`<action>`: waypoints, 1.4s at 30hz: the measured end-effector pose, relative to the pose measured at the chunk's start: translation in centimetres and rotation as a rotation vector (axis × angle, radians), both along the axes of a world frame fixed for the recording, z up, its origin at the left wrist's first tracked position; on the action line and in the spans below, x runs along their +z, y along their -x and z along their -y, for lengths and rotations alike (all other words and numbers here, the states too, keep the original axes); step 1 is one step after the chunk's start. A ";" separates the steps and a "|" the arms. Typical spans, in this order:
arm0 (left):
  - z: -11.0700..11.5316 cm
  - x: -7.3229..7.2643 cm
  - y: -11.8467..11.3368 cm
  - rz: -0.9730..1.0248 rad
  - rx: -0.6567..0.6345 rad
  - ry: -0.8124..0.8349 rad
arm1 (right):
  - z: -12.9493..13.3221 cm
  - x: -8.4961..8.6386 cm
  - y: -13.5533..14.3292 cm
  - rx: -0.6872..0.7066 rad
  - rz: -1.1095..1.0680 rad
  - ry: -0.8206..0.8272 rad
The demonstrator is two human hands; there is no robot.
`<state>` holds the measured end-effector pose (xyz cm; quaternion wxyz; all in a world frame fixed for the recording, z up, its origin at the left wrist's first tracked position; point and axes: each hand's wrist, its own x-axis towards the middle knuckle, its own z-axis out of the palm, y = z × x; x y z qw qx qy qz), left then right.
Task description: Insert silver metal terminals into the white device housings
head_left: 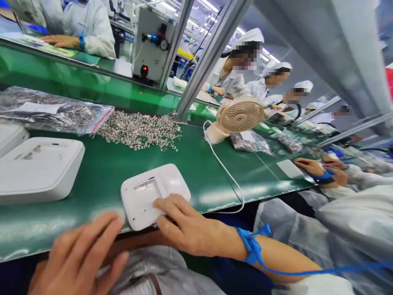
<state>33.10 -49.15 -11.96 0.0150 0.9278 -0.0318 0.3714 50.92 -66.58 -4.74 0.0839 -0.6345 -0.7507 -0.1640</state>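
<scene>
Left hand (82, 254): grip spread | Right hand (190, 229): fingertips on white rounded plastic housing (143, 205), green table's (101, 180) near edge; grip closure indeterminable | Small silver metal parts (139, 129): heaped, far edge

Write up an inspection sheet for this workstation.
Surface: green bench top, glossy.
Job's things: small white housing near the front edge; larger white housing to the left.
Clutter: loose pile of small metal parts beside a bag of parts; beige fan behind.
Grips: right grip touches the small white housing; left grip is open, holding nothing visible.
Cables: white cord loops from the fan over the front edge; blue cord trails from the right wrist.
Surroundings: metal post; people in white caps nearby.
Spills: nothing seen.
</scene>
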 end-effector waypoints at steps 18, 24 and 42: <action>9.1 3.0 -6.5 -0.156 0.238 -0.124 | -1.5 -0.5 -2.9 -0.492 -0.839 -0.040; 8.9 3.1 -6.5 -0.173 0.258 -0.155 | -2.2 -0.1 -3.8 -0.383 -0.557 0.060; 9.4 2.9 -7.1 -0.225 0.296 -0.188 | -1.6 -1.6 -3.2 -0.429 -0.713 -0.124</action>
